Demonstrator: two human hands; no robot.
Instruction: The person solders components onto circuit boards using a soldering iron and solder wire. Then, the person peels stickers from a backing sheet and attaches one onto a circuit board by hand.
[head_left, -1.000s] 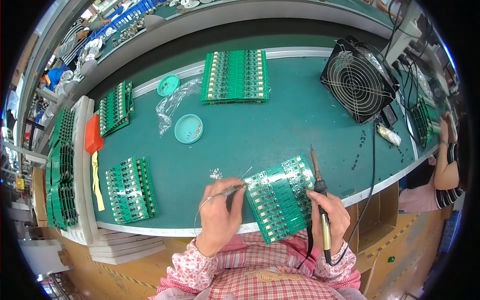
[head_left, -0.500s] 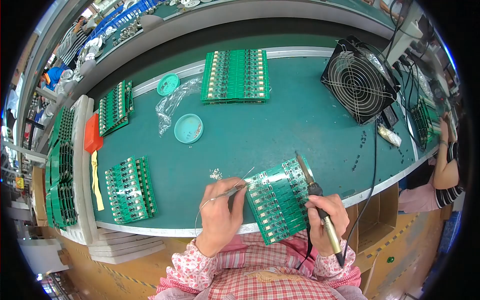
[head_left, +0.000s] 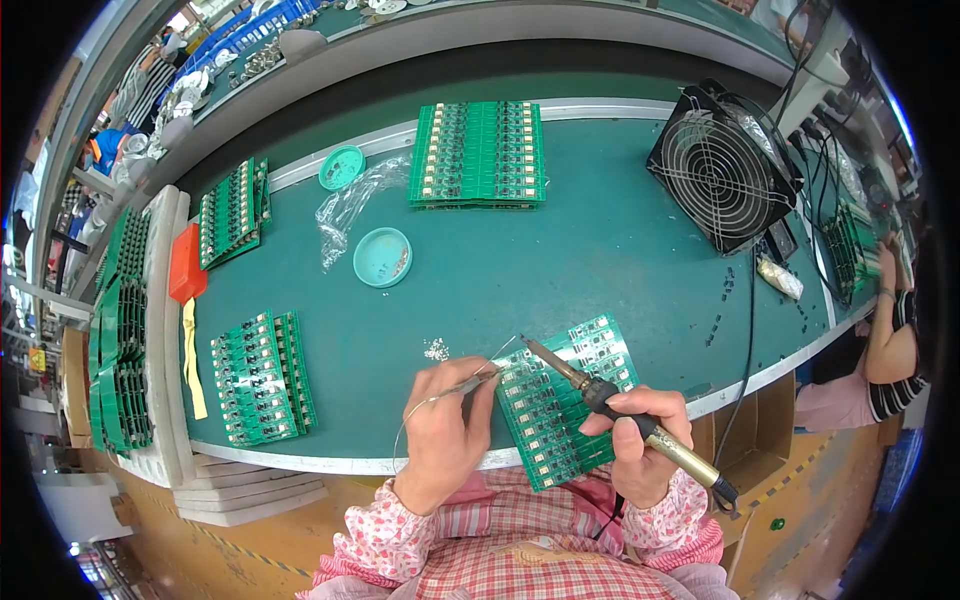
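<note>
My right hand (head_left: 645, 435) grips a soldering iron (head_left: 684, 458) by its brass-coloured handle. The iron's tip hovers near the upper left corner of a green circuit board panel (head_left: 535, 425); whether it touches anything I cannot tell. Closed fingers of my left hand (head_left: 440, 430) hold what look like slim metal tweezers (head_left: 470, 384) at that same corner. A thin solder wire (head_left: 398, 440) loops from this hand, its end rising close to the iron's tip. The panel lies tilted over the table's front edge. Tiny pale components (head_left: 436, 349) are scattered just beyond my left hand.
Stacked panels stand at the back (head_left: 478, 155) and left (head_left: 262, 380). A turquoise dish (head_left: 383, 258), plastic film (head_left: 340, 215) and red box (head_left: 187, 264) lie on the mat. A black fan (head_left: 722, 170) stands at right. Beyond it, another person's arm (head_left: 890, 320) is visible.
The soldering iron has swung left, its tip moving from the panel's upper right to its upper left corner near the solder wire. My left hand has barely moved.
</note>
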